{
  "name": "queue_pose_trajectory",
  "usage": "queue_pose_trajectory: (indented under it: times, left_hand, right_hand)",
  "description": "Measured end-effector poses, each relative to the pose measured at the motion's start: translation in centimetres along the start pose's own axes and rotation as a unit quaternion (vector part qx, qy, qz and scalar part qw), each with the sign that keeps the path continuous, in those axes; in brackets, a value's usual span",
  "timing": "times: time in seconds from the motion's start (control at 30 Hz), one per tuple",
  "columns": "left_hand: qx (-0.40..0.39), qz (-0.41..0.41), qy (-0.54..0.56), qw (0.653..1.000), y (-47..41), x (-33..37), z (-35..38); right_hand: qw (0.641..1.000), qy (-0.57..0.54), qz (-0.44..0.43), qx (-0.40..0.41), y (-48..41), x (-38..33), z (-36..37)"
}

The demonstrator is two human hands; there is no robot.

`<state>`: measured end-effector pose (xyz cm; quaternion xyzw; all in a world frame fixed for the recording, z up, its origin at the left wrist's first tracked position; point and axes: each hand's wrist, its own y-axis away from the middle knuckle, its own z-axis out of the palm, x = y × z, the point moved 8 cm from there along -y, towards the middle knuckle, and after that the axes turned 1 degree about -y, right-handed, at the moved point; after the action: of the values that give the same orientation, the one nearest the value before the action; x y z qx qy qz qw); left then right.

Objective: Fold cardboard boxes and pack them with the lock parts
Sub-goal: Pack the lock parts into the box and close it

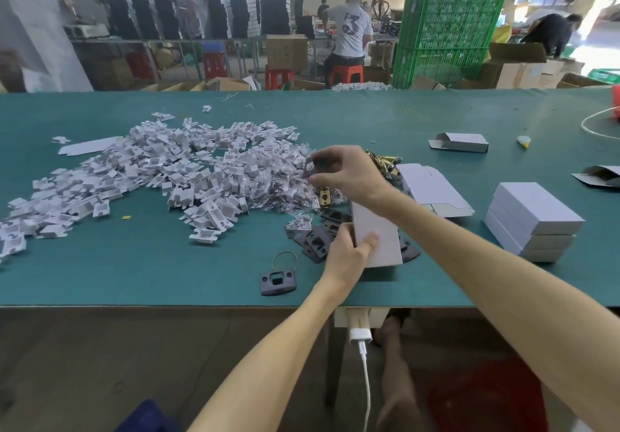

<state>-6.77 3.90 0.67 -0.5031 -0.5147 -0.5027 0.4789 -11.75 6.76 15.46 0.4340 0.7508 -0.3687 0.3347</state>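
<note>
My left hand [349, 250] grips a folded white cardboard box [379, 237] standing on the green table [167, 274] near its front edge. Above and behind it, my right hand [342, 173] pinches a dark lock plate [310, 169] over a heap of clear bagged parts [285, 179]; a brass latch piece [324, 197] shows just below the hand. Dark strike plates [315, 240] lie beside the box, and one lone plate [278, 283] sits nearer the edge. Brass lock parts [382, 161] are piled behind my right wrist.
A large heap of white cardboard inserts [134, 176] covers the left half. Flat box blanks [432, 186] lie right of my arm, a stack of closed white boxes [533, 223] further right, a half-folded box [459, 142] behind. A rubber band [284, 260] lies by the lone plate.
</note>
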Motion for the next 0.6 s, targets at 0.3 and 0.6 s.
queue_pose_trajectory:
  times: [0.3,0.6]
  left_hand:
    - [-0.01,0.014,0.018,1.0,-0.5,-0.5,0.5]
    - [-0.006,0.022,0.027,0.999,-0.3,-0.2,0.5]
  right_hand:
    - [0.976,0.167,0.026,0.136,0.9,1.9,-7.8]
    - [0.945,0.321,0.043,0.035,1.2,2.2,-7.0]
